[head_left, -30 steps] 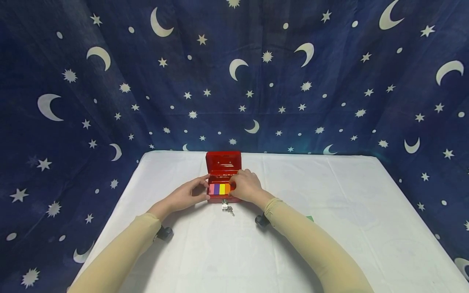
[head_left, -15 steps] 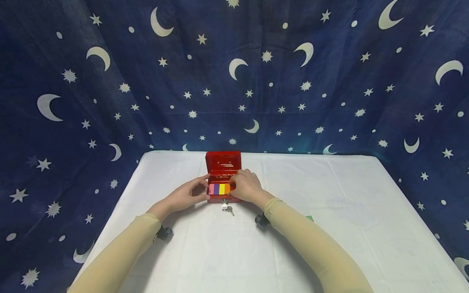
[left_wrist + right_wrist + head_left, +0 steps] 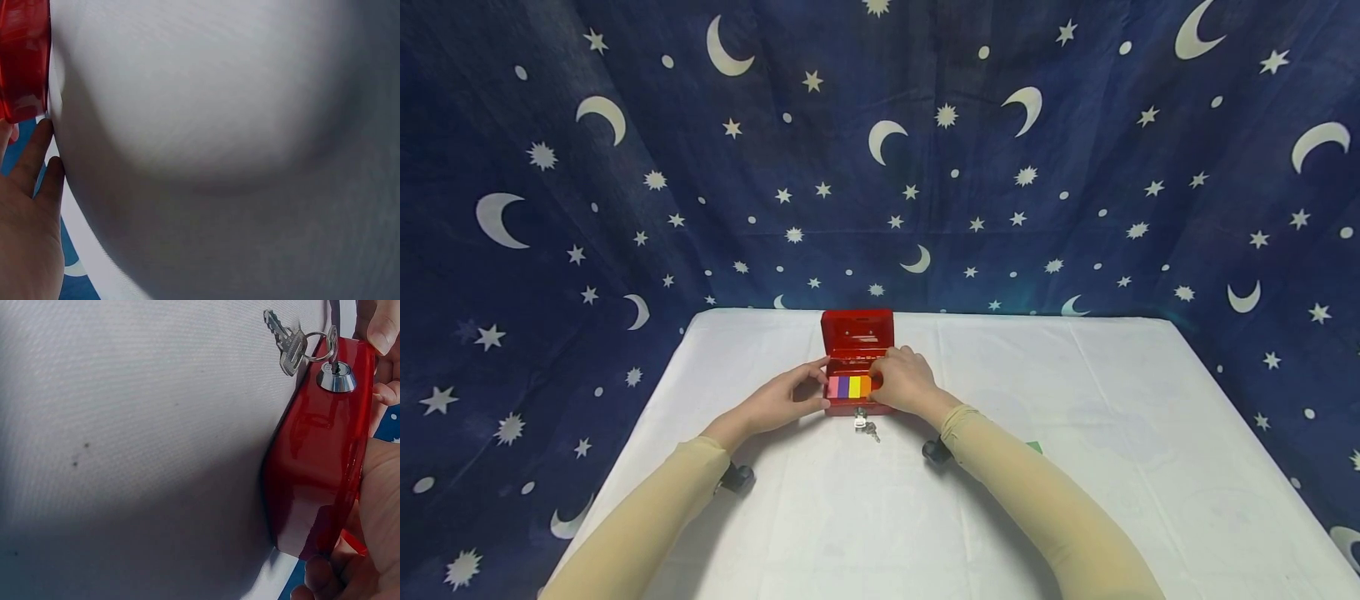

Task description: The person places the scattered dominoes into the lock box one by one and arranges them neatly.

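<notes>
A small red cash box (image 3: 837,410) stands on the white-covered table with its lid (image 3: 859,327) raised. Inside, pink, purple (image 3: 843,387), yellow (image 3: 854,387) and orange blocks sit side by side in a row. At the box's left end is my left hand (image 3: 778,400), its thumb at the front corner and curved fingers at the side, holding the box. My right hand (image 3: 908,385) reaches over the right end, thumb and forefinger pinching the orange block (image 3: 866,387). Its other fingertips, in the right wrist view, lie by the box's end. My right hand hides the box's right part.
Silver keys (image 3: 872,431) hang from the lock (image 3: 337,376) on the box's front. A green piece (image 3: 1035,447) shows partly behind my right forearm. Behind the white tabletop (image 3: 850,517) hangs a dark blue curtain (image 3: 955,208) with moons and stars.
</notes>
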Available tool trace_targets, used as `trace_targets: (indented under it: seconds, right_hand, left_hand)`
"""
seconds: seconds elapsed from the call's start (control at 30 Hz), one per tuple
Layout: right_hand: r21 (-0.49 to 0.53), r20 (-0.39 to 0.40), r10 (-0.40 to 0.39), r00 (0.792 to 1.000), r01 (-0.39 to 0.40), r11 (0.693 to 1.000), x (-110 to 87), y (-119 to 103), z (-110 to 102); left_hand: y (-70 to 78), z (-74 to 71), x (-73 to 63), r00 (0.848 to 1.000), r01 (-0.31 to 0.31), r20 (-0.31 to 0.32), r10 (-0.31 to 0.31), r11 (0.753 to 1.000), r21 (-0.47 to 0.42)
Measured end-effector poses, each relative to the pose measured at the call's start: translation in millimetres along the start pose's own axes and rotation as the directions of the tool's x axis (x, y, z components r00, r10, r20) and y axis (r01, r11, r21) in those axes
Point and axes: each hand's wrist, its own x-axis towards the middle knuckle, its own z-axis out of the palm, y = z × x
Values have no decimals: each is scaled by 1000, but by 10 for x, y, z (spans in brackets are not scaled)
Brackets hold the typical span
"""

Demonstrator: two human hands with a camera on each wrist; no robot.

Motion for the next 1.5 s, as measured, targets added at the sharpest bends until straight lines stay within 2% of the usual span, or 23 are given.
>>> trace_targets:
  seconds: [0.33,1.27,1.5]
  right_hand:
    - [9,10,11,1000,-11,1000,22,2,5]
    - [19,16,-10,1000,9,1000,14,15,-20]
    - [40,5,-27,1000,27,999,12,32,-23]
  left_hand:
    - [12,-3,1,1000,25,5,-25,1000,-14]
    - [-8,4,-15,1000,-11,8,11,1000,9]
    - [8,7,-18,1000,12,9,-12,1000,7]
